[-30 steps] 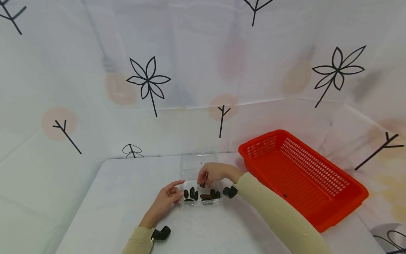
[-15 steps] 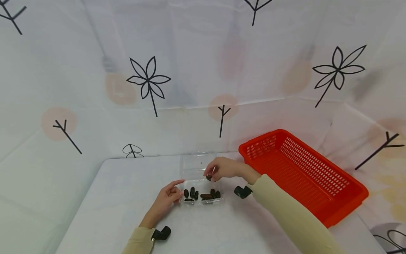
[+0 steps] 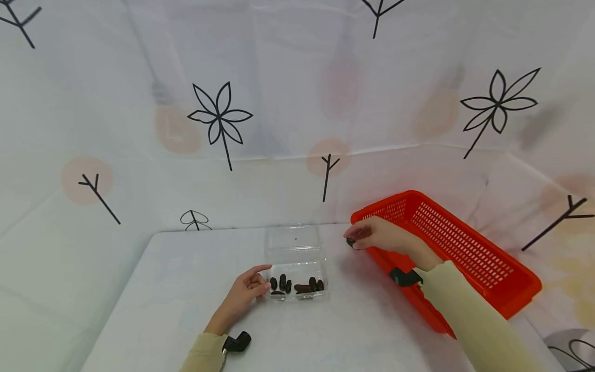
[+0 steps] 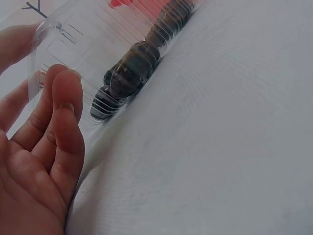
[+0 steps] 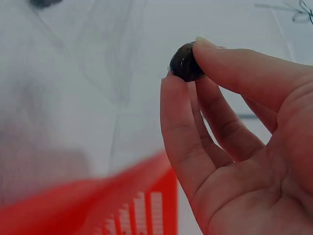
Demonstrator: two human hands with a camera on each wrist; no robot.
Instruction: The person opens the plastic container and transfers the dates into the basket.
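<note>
My right hand (image 3: 378,235) pinches a dark, glossy oval piece (image 5: 186,62), which looks like a date, between thumb and fingertips. It is by the left rim of a red plastic basket (image 3: 465,248), and the forearm crosses over the basket. My left hand (image 3: 244,290) holds the left side of a clear plastic box (image 3: 297,269), index finger at its back-left corner. Several dark oval pieces (image 4: 132,68) lie in the box along its front, in a left and a right group. The hinged lid (image 3: 293,237) lies open toward the wall.
A white cloth (image 3: 209,268) covers the table, whose back edge meets a printed curtain (image 3: 279,129). The basket stands at the right, angled, close to the box. A black wrist mount (image 3: 237,341) is strapped on each forearm.
The right hand has risen from the box with the dark oval piece and moved right to the basket's rim. The left hand and box have stayed in place.
</note>
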